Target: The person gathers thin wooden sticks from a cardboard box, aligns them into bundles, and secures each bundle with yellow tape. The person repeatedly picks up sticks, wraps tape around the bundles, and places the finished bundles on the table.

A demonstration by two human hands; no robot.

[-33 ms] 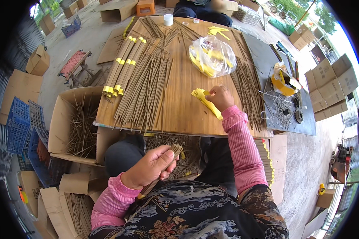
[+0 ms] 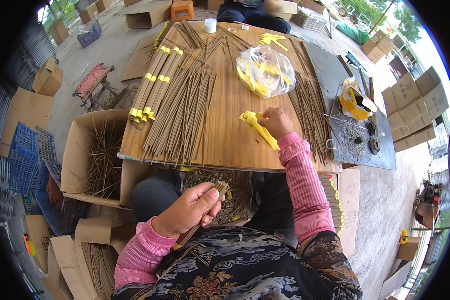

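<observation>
A bundle of thin brown sticks, like incense sticks [image 2: 218,189], is wrapped in the closed fingers of my left hand [image 2: 197,205], over my lap. A yellow band shows at the bundle's lower end. On the wooden table, my right hand [image 2: 276,122] pinches at the edge of a small pile of yellow paper strips [image 2: 260,131]; its fingertips are partly hidden. Loose brown sticks [image 2: 180,115] lie spread on the table's left half. Beside them are finished bundles [image 2: 155,82] with yellow bands. Behind my right hand sits a clear plastic bag [image 2: 266,70] with more yellow strips inside.
More sticks [image 2: 307,112] lie along the table's right side, beside a dark board [image 2: 357,132] with metal bits and a yellow container [image 2: 355,102]. A cardboard box [image 2: 92,192] of sticks stands at the left. Another person [image 2: 255,12] sits across the table.
</observation>
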